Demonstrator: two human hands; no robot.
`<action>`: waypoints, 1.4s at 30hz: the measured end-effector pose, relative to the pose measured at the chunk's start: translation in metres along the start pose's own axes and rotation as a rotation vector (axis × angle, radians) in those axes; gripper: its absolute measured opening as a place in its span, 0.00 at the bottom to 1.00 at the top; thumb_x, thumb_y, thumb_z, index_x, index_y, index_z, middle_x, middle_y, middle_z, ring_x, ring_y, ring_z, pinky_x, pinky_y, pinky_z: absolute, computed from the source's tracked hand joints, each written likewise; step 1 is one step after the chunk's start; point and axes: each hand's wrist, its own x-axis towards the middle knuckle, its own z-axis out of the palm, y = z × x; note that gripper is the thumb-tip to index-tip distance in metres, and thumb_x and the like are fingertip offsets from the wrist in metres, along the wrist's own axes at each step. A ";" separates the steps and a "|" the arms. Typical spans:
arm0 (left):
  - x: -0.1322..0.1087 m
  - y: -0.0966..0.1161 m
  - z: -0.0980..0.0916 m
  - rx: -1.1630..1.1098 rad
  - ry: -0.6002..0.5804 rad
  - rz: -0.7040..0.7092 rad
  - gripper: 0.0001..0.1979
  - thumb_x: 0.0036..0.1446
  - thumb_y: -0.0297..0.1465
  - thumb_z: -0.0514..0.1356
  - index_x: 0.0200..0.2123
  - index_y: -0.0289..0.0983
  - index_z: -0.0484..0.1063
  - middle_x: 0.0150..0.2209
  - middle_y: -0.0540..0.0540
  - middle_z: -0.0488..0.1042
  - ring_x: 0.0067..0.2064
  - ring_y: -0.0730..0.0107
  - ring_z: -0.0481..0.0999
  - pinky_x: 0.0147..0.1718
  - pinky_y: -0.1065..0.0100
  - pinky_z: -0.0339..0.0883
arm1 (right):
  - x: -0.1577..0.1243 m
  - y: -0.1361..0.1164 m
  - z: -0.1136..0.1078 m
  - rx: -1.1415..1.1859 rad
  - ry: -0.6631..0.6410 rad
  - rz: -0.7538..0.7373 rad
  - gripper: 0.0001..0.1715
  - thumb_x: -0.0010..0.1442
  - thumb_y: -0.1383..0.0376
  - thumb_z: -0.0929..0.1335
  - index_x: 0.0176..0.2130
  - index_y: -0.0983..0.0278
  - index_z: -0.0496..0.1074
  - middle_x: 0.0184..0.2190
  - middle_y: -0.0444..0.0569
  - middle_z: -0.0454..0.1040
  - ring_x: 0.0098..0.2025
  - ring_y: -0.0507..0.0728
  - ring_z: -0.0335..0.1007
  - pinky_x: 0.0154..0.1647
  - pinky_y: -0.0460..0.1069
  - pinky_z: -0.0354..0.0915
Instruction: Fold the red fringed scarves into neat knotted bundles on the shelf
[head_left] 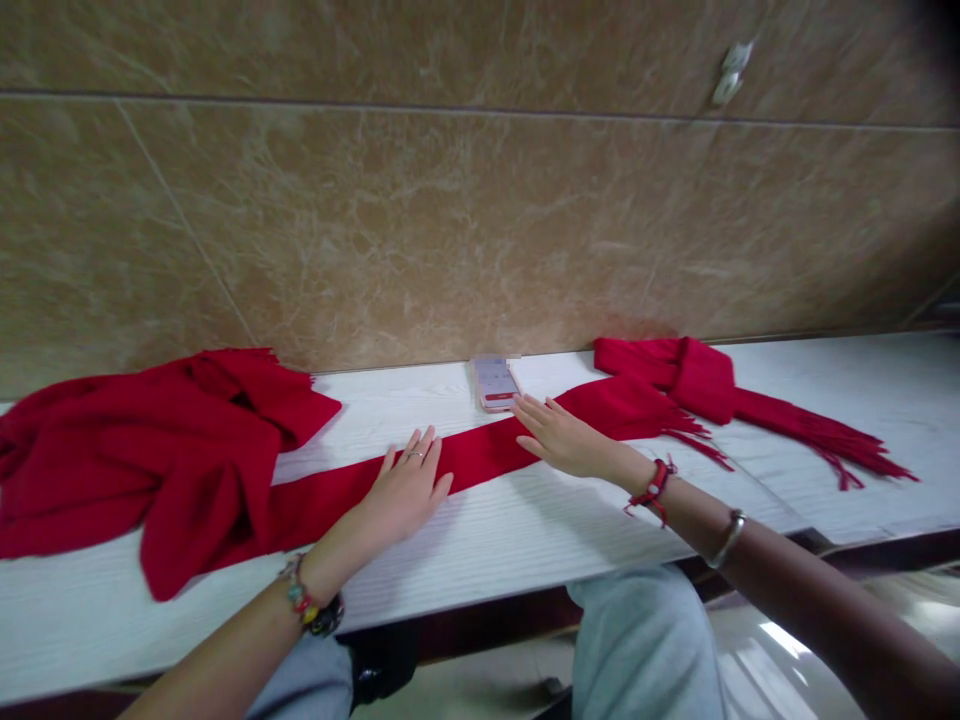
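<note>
Red soft-looking cloth, a long flat band [487,455], lay slantwise along the white wood-grain worktop [510,540]. Its right end broke into fringe; its left end ran to a rumpled red cloth heap [135,450]. Whether band and heap were one piece could not be told.

Risks, as judged: uneven pressure from the two palms could have skewed the band or raised creases. A drag to the right could have pulled on the heap, if joined, and unsettled its folds. A forward slip of the right fingertips could have nudged the flat pale-edged phone [495,383], lying just beyond them near the wall.

Position: band under both hands. Left grip [409,490] lay over its middle stretch, right grip [562,438] nearer the fringed end. Both were wide and flat, fingers extended, nothing pinched. Contact between right fingertips and phone: not certain.

Surroundings: a second red fringed scarf [701,380], folded over itself, lay at the band's right end, its tail stretching further right. A multicoloured beaded bracelet [301,600] circled the left wrist; a red cord bracelet [654,490] and a silver-coloured bangle [729,538] were on the right arm. Behind stood a brown marbled tile wall [450,220].
</note>
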 end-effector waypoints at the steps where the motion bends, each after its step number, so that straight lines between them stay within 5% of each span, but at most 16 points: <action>1: 0.005 0.004 0.001 -0.003 0.035 0.031 0.29 0.60 0.37 0.39 0.60 0.27 0.45 0.63 0.37 0.39 0.63 0.57 0.38 0.57 0.51 0.41 | 0.004 -0.003 -0.001 -0.014 -0.008 0.002 0.28 0.64 0.60 0.52 0.56 0.75 0.55 0.57 0.65 0.54 0.60 0.65 0.46 0.54 0.63 0.54; 4: 0.016 0.011 0.008 0.001 0.055 0.086 0.29 0.60 0.39 0.39 0.60 0.29 0.44 0.63 0.40 0.39 0.63 0.59 0.38 0.58 0.53 0.41 | 0.003 0.005 0.003 -0.087 -0.081 0.011 0.28 0.63 0.59 0.53 0.55 0.74 0.58 0.56 0.64 0.58 0.59 0.65 0.50 0.53 0.63 0.53; 8: 0.021 0.009 0.014 0.001 0.015 0.106 0.29 0.60 0.39 0.40 0.61 0.30 0.44 0.63 0.40 0.41 0.63 0.59 0.39 0.57 0.52 0.40 | -0.029 0.049 0.007 -0.236 -0.146 0.180 0.25 0.63 0.61 0.55 0.54 0.72 0.60 0.55 0.63 0.59 0.57 0.68 0.53 0.51 0.65 0.53; 14: 0.020 0.007 0.012 -0.015 0.019 0.109 0.29 0.60 0.39 0.39 0.60 0.29 0.44 0.63 0.39 0.40 0.63 0.59 0.39 0.57 0.52 0.40 | -0.063 0.096 -0.017 -0.232 -0.189 0.322 0.21 0.62 0.66 0.54 0.49 0.70 0.66 0.54 0.63 0.61 0.57 0.68 0.51 0.49 0.65 0.56; 18: 0.026 0.001 0.003 -0.061 -0.036 0.123 0.29 0.60 0.40 0.39 0.60 0.31 0.46 0.63 0.39 0.42 0.63 0.58 0.41 0.57 0.52 0.42 | -0.040 0.057 -0.031 -0.132 -0.010 0.293 0.25 0.63 0.61 0.54 0.52 0.74 0.63 0.54 0.65 0.61 0.58 0.65 0.52 0.54 0.62 0.54; 23: 0.042 -0.018 -0.011 -0.071 -0.039 0.087 0.26 0.60 0.38 0.42 0.59 0.34 0.50 0.62 0.37 0.44 0.63 0.58 0.42 0.56 0.53 0.44 | 0.001 -0.029 -0.031 0.169 -0.065 -0.091 0.27 0.62 0.57 0.55 0.55 0.69 0.60 0.56 0.57 0.60 0.59 0.59 0.50 0.58 0.56 0.50; 28: 0.045 -0.026 0.001 -0.069 0.031 0.109 0.27 0.60 0.42 0.39 0.61 0.38 0.46 0.63 0.41 0.40 0.63 0.59 0.39 0.56 0.54 0.44 | 0.017 -0.054 -0.015 0.244 -0.113 -0.087 0.32 0.63 0.54 0.53 0.60 0.68 0.50 0.60 0.56 0.53 0.62 0.62 0.41 0.57 0.62 0.47; 36: 0.041 -0.019 0.013 0.070 0.104 0.101 0.25 0.60 0.36 0.40 0.60 0.39 0.50 0.63 0.44 0.44 0.63 0.57 0.42 0.56 0.50 0.42 | -0.033 0.031 -0.008 -0.083 -0.122 0.196 0.29 0.63 0.57 0.54 0.57 0.71 0.56 0.57 0.62 0.57 0.59 0.64 0.49 0.54 0.64 0.52; 42: 0.056 0.018 0.004 0.116 0.083 0.185 0.26 0.57 0.30 0.41 0.59 0.35 0.51 0.63 0.43 0.43 0.63 0.57 0.42 0.56 0.50 0.44 | -0.083 0.098 -0.015 -0.265 -0.199 0.181 0.20 0.62 0.69 0.55 0.50 0.66 0.66 0.57 0.61 0.57 0.59 0.66 0.49 0.48 0.66 0.58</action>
